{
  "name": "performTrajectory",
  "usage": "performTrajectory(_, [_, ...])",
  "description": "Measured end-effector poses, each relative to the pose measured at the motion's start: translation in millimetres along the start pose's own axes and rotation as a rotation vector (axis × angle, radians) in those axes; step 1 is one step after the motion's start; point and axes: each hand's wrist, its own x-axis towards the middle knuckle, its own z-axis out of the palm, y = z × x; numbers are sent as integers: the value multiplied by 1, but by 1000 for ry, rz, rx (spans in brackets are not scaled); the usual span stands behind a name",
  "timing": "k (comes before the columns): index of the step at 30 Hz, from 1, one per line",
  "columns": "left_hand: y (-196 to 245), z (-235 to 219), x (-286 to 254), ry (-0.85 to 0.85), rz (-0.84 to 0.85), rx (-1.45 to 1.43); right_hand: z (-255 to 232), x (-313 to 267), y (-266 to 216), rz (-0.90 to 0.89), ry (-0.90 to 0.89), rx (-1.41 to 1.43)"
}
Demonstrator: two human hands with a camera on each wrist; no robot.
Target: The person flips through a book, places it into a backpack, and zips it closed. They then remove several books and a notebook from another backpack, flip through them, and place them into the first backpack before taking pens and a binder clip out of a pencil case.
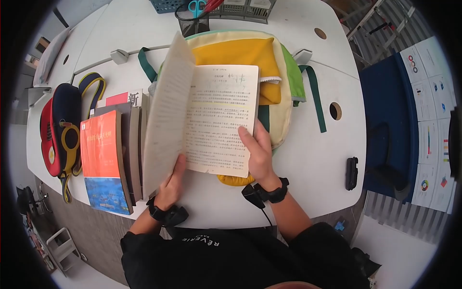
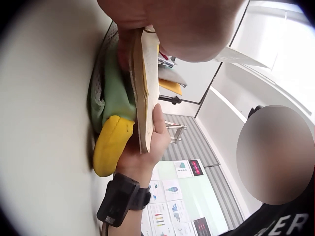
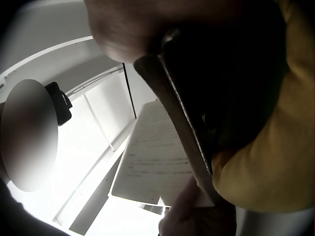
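An open paperback book (image 1: 216, 120) is held up in both hands, its right page lying flat and its left leaves raised. My right hand (image 1: 257, 151) grips the right edge, thumb on the printed page and fingers behind it. At the lower left, my left hand (image 1: 172, 185) holds the book near the foot of the raised leaves. From the left wrist, the book (image 2: 145, 93) shows edge-on, with the right hand (image 2: 147, 147) around its far side. Behind the book lies a yellow and green backpack (image 1: 288, 62); the book hides part of it.
Left of the book is a stack of books topped by an orange and blue book (image 1: 103, 149). Beyond it lies a navy and red bag (image 1: 62, 130). A mesh holder (image 1: 195, 24) with scissors and a grey basket (image 1: 250, 12) stand at the back. A black object (image 1: 352, 173) lies right.
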Motion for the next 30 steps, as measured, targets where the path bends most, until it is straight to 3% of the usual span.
performTrajectory(5, [1, -2, -5, -19, -56, 71, -9, -2, 10, 43, -32, 29])
performTrajectory(6, [3, 0, -4, 21, -57, 57, -10, 0, 13, 32, -4, 145])
performTrajectory(8, [10, 3, 1, -73, -7, 11, -3, 0, 10, 16, 95, 228])
performTrajectory(9, [17, 3, 2, -62, -8, 16, -7, 0, 12, 22, 86, 234])
performTrajectory(11, [34, 4, 5, -198, -114, 146, -21, 1, 15, 16, 26, 178])
performTrajectory(13, [41, 12, 13, -254, -77, 118, -20, 5, 16, -31, 31, 189])
performTrajectory(15, [41, 16, 17, -209, 374, 187, -21, 6, 16, -16, -10, 199])
performTrajectory(16, [22, 17, 19, -224, 244, -54, -23, 5, 14, 16, -1, 164])
performTrajectory(17, [21, 16, 20, -235, 263, -40, -22, 7, 13, -8, -3, 175])
performTrajectory(19, [20, 14, 16, -223, 409, 223, -17, 7, 15, -14, 22, 286])
performTrajectory(25, [18, 17, 13, -127, 562, 329, -12, 0, 14, -171, -129, 205])
performTrajectory(27, [20, 17, 12, -20, 677, 462, -7, -4, 11, -201, -113, 196])
performTrajectory(30, [29, 18, 7, 50, 813, 524, -12, -6, 11, -151, -107, 225])
